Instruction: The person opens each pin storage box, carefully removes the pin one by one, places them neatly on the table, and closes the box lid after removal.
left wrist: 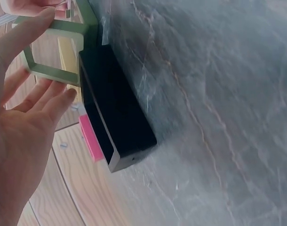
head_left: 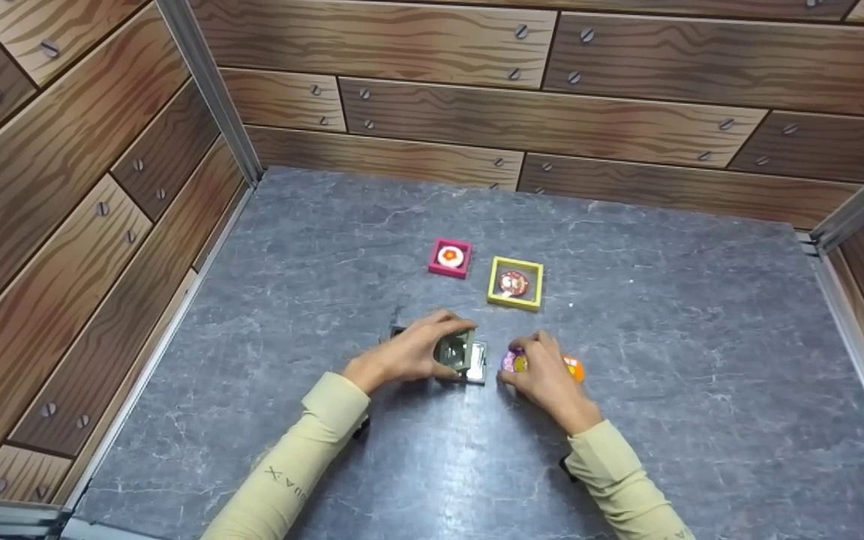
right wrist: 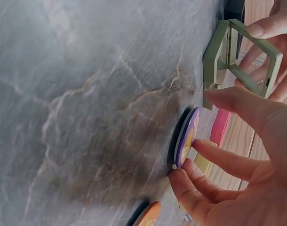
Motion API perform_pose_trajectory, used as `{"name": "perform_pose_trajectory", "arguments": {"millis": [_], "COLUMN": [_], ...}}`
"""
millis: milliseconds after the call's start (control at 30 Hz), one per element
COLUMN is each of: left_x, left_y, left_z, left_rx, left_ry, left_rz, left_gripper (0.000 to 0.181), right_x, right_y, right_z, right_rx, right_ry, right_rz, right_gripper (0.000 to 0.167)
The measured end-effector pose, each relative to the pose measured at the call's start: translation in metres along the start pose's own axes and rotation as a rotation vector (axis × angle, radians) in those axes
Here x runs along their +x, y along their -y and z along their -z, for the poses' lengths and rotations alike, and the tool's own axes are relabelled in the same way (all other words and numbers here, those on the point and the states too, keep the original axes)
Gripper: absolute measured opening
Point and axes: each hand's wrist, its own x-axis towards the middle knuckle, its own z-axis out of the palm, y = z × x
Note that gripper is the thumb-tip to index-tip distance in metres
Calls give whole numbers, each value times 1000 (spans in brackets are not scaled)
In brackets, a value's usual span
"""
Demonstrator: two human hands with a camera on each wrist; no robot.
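Note:
The left hand (head_left: 418,349) (left wrist: 23,117) holds the raised half of a green hinged frame (left wrist: 56,73) (right wrist: 251,82) between thumb and fingers; its lower half (head_left: 479,363) lies on the surface. The right hand (head_left: 548,375) (right wrist: 242,160) has its fingers spread and bent around a purple-rimmed round badge (head_left: 508,361) (right wrist: 188,136). Fingertips touch the badge's edge, while the thumb shows a small gap from it in the right wrist view, close to the green frame. Beside the green frame stands a black box (left wrist: 117,103), mostly hidden by the left hand in the head view.
An orange badge (head_left: 574,368) (right wrist: 149,215) lies right of the purple one, partly behind the right hand. Farther back are a pink frame (head_left: 433,265) with a flower disc and a yellow frame (head_left: 514,304) with a red-brown disc. Wood-patterned walls (head_left: 432,105) edge the grey surface.

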Motion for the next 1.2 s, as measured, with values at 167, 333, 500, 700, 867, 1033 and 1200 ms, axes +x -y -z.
{"name": "perform_pose_trajectory", "arguments": {"millis": [167, 333, 500, 700, 867, 1033, 1200], "left_x": [3, 5, 5, 8, 11, 13, 14], "left_y": [-2, -3, -4, -6, -8, -11, -14], "left_z": [-2, -2, -3, -3, -3, -4, -6], "left_rx": [9, 36, 46, 76, 115, 152, 181], "left_ry": [18, 18, 18, 34, 50, 65, 67], "left_rz": [-8, 11, 29, 26, 26, 9, -9], "left_gripper": [84, 88, 87, 82, 78, 75, 75], "right_x": [1, 5, 7, 11, 13, 14, 14], "right_y": [2, 7, 16, 26, 31, 30, 28], "right_z": [-1, -3, -5, -10, -12, -13, -14], "right_rx": [27, 20, 20, 68, 99, 82, 83], "right_ry": [-20, -44, -63, -49, -24, -42, -58], "right_rz": [5, 41, 81, 80, 67, 62, 67], "right_gripper": [35, 29, 23, 25, 25, 19, 15]}}
